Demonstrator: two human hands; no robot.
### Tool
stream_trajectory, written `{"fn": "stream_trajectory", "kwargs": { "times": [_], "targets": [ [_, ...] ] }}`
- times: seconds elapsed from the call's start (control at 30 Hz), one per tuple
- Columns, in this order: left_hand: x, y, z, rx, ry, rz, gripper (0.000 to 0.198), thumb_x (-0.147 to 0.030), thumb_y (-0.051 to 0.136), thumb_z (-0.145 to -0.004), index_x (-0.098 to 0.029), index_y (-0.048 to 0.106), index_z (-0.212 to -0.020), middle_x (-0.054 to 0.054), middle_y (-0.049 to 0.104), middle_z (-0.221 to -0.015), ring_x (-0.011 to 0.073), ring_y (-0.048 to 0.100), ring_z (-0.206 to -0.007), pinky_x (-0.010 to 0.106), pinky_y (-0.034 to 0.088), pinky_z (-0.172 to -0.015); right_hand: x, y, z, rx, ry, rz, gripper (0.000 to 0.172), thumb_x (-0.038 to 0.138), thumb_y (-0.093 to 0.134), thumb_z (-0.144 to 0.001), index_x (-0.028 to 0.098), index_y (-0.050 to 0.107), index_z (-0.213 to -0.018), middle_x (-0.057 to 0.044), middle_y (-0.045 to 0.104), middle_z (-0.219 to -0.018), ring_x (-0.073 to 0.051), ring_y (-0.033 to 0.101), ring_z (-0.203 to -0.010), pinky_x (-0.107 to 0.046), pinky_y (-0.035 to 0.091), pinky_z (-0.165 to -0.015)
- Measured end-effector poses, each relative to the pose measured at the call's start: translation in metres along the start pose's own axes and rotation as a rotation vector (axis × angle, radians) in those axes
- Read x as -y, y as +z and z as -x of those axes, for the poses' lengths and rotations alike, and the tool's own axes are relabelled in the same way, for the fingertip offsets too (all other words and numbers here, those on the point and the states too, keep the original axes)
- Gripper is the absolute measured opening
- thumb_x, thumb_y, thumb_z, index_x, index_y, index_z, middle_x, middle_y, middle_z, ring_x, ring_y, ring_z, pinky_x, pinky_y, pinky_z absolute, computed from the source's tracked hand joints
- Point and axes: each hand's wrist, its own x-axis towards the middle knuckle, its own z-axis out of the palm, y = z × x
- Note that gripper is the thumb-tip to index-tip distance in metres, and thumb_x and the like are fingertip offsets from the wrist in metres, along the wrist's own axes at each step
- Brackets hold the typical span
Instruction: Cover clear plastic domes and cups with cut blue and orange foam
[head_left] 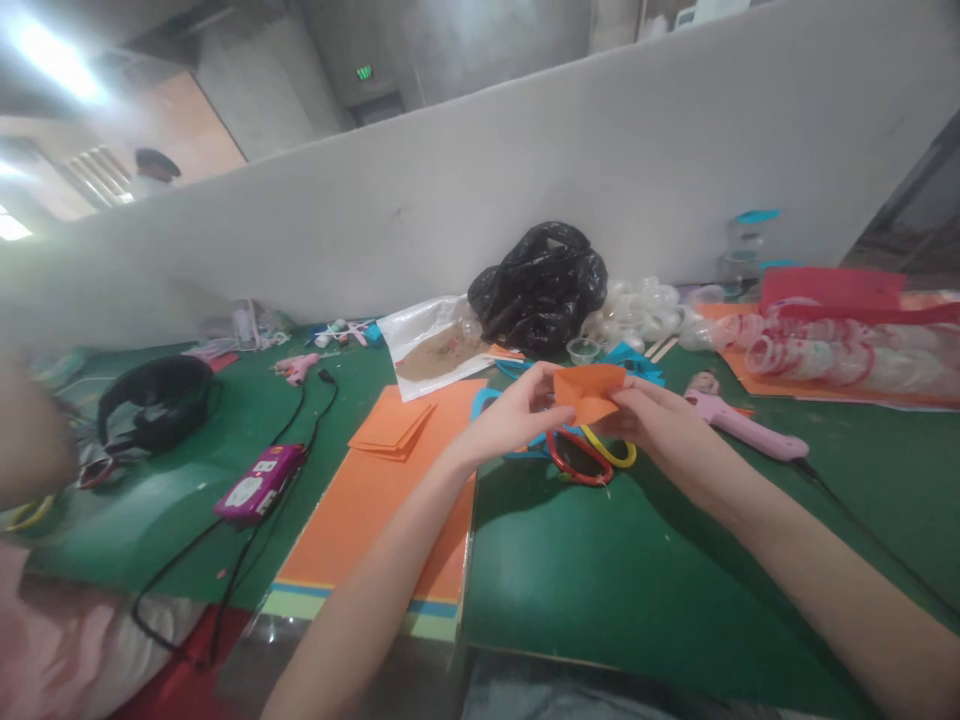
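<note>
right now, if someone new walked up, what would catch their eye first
Probably the small orange paper held between the left hand and right hand, near the middle of the view. Beyond it, the crumpled black plastic bag stands out against the pale partition. Next would likely come the bright purple box on the green table, left of the large orange sheet.

Paper (587,388) sits between the hands (525,408), stacked sheets (364,510) left, a glue gun (750,424) right, a bag (544,290) behind.

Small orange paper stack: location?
Head view, left of centre: the stack lies on the far part of the large orange paper sheet, left of the left hand.
</note>
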Motion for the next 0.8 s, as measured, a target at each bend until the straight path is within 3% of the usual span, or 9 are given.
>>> {"fn": "stream_trajectory", "kwargs": {
  "times": [0.23,0.4,0.53,0.8],
  "targets": [
    [-0.004,-0.001,0.002,-0.016,-0.052,-0.094,0.044,-0.016,0.062,-0.085,-0.022,0.052,-0.128,0.004,0.068,-0.102,0.0172,0.067,-0.093,0.029,0.052,-0.074,-0.009,-0.003,-0.006,-0.042,0.017,0.095,0.018,0.037,0.061,-0.083,0.024,0.073,-0.085,-0.006,0.080,-0.089,-0.025,0.076,-0.077,-0.040,0.062,-0.082],
    [-0.008,-0.001,0.004,0.012,-0.102,-0.151,0.041,-0.018,0.064,-0.083,-0.020,0.059,-0.124,0.004,0.070,-0.102,0.0148,0.065,-0.083,0.026,0.050,-0.068,-0.008,-0.003,-0.005,0.046,0.036,0.127,0.028,0.043,0.059,-0.088,0.025,0.077,-0.098,-0.006,0.081,-0.106,-0.027,0.077,-0.092,-0.045,0.060,-0.093],
    [-0.008,-0.002,0.004,0.078,-0.095,-0.146,0.041,-0.019,0.064,-0.083,-0.019,0.063,-0.124,0.005,0.072,-0.102,0.0154,0.066,-0.086,0.028,0.051,-0.074,-0.006,0.000,-0.001,0.089,-0.029,0.147,0.037,0.048,0.068,-0.084,0.026,0.074,-0.113,-0.005,0.078,-0.121,-0.029,0.074,-0.110,-0.044,0.058,-0.098],
    [0.001,-0.006,0.003,0.155,-0.085,-0.232,0.048,-0.029,0.073,-0.082,-0.019,0.063,-0.128,0.008,0.074,-0.106,0.0210,0.068,-0.095,0.033,0.054,-0.083,-0.012,-0.004,-0.004,0.060,-0.008,0.145,0.042,0.059,0.075,-0.077,0.023,0.076,-0.098,-0.005,0.080,-0.101,-0.023,0.074,-0.091,-0.033,0.059,-0.079]
  ]
}}
